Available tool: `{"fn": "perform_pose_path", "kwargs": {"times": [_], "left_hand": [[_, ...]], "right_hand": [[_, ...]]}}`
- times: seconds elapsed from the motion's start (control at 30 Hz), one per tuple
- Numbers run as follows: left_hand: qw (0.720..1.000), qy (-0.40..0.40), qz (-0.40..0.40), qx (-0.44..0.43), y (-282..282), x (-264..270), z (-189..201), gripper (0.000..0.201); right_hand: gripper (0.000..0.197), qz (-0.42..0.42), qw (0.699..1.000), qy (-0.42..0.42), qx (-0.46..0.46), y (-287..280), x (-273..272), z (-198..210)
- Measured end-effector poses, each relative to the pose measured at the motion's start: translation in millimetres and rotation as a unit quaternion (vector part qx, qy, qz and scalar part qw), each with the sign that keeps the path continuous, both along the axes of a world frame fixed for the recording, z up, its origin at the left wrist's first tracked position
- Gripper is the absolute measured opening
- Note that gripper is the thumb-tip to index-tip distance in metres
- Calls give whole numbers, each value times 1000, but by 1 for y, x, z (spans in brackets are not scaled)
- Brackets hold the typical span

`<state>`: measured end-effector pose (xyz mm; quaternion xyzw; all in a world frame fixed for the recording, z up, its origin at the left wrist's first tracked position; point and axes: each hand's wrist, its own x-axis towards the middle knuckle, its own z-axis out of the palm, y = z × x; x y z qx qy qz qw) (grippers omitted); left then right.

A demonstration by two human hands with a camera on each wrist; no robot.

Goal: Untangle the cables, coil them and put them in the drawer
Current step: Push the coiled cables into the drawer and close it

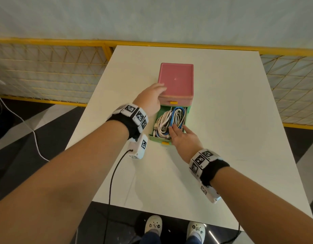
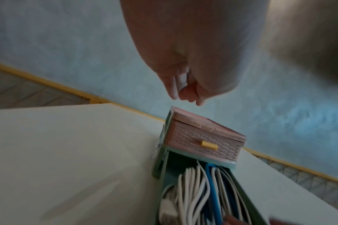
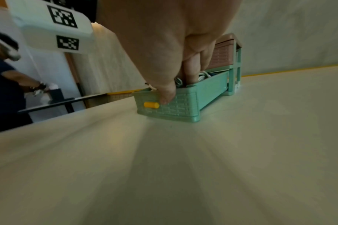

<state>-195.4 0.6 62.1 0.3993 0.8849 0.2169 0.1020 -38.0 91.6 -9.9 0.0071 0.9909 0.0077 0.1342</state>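
White table (image 1: pixel 222 120) out in front of you, yellow mesh fencing (image 1: pixel 46 67) behind it, and the little drawer unit (image 1: pixel 176 80) sits mid-table with its pink top drawer (image 2: pixel 203 143) closed. Your left hand (image 1: pixel 150 99) is up at the near left corner of the unit's pink top; in the wrist view the fingers hang loosely curled, gripping nothing, apparently just above it. Down below, the green drawer (image 3: pixel 183 105) is pulled out toward you, and the cables (image 1: pixel 169 120) are already in it, white loops with a blue one running through, filling the tray nearly to its walls. Your right hand (image 1: pixel 183 140) has straight fingers pressing down on the bundle at the near right corner, thumb on the drawer's front beside the yellow knob (image 3: pixel 151 105). These cables look light, soft and springy, likely to lift back over the rim. Take them by the whole coil, not one strand, and keep them tucked low before sliding the drawer shut.
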Motion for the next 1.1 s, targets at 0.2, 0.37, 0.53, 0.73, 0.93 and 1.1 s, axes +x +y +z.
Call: {"fn": "perform_pose_path", "kwargs": {"times": [0.2,0.37,0.53,0.73,0.93,1.1], "left_hand": [[981,-38,-54,-183,20,-2,1,85],[973,-39,-59,-222,25,-5,12,84],[978,-27,-71,-193,21,-9,2,82],[992,34,-62,-106,13,-9,-29,77],[991,121,-21,-54,18,-1,-64,106],[988,151,-8,-22,26,-1,-78,110]], "right_hand": [[57,-28,997,36,-69,12,-4,12],[62,-80,992,37,-86,21,-5,12],[64,-86,995,26,-48,26,-15,10],[59,-39,999,8,-3,30,-26,8],[63,-8,999,-18,-29,45,-35,-3],[61,0,997,76,-8,47,-31,-7]]}}
